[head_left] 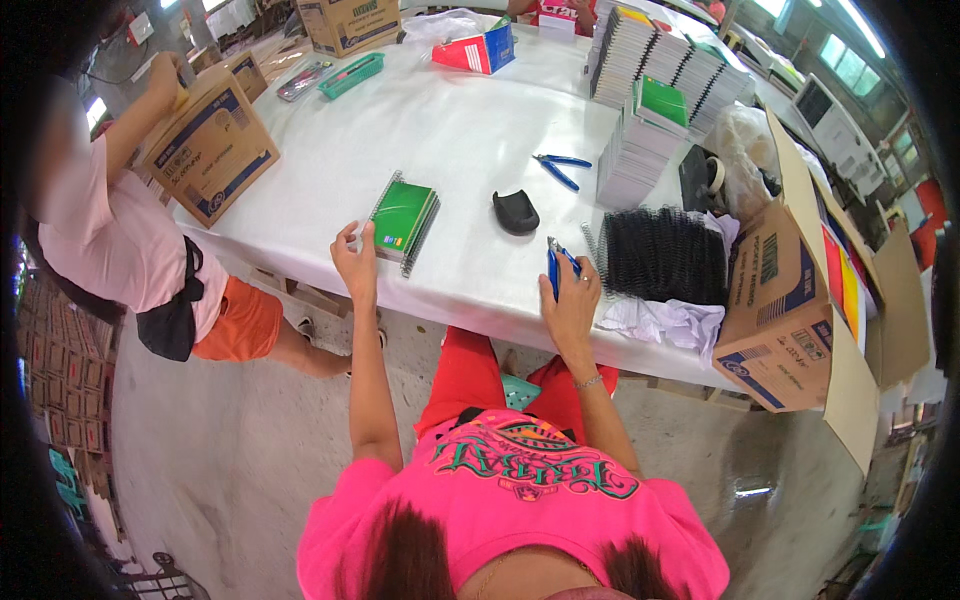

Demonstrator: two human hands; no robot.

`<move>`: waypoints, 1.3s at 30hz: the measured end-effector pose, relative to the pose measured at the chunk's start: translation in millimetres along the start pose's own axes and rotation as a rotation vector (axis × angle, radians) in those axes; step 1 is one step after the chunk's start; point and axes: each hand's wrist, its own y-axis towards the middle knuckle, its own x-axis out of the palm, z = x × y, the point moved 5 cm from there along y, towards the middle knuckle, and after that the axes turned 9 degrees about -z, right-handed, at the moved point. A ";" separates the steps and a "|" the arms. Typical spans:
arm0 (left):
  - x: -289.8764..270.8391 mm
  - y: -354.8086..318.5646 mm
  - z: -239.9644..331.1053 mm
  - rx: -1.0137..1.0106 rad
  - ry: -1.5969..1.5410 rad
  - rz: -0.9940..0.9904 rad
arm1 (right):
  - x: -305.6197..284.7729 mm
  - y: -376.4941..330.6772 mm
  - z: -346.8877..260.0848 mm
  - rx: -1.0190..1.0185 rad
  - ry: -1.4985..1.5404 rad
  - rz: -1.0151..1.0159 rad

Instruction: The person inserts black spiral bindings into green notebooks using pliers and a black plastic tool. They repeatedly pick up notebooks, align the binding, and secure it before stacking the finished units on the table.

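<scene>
The left hand (354, 255) is at the left edge of the green notebook (405, 216) on the bench (450, 150); pinching, I cannot tell. The right hand (573, 300) grips blue cutters (553, 272). Right of it, beyond black coils (665, 257), an open blue-printed carton (775, 300) contains red-yellow material (850, 285).

Notebook (403, 217) is showing green at 11 o'clock, pliers (553, 270) showing blue at 2, coils (665, 258) showing black at 3, box (212, 150) showing brown with blue bands at 10.
</scene>
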 end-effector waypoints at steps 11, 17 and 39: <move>1.9 -94.5 76.3 0.452 0.162 0.095 | -122.9 93.8 35.1 -0.056 0.158 0.352; 74.2 -137.7 91.5 0.470 0.062 -0.410 | -167.1 167.6 70.7 -0.024 0.360 0.477; 227.6 -87.6 96.5 0.355 -0.204 -0.565 | -169.5 281.9 128.6 0.359 0.531 0.049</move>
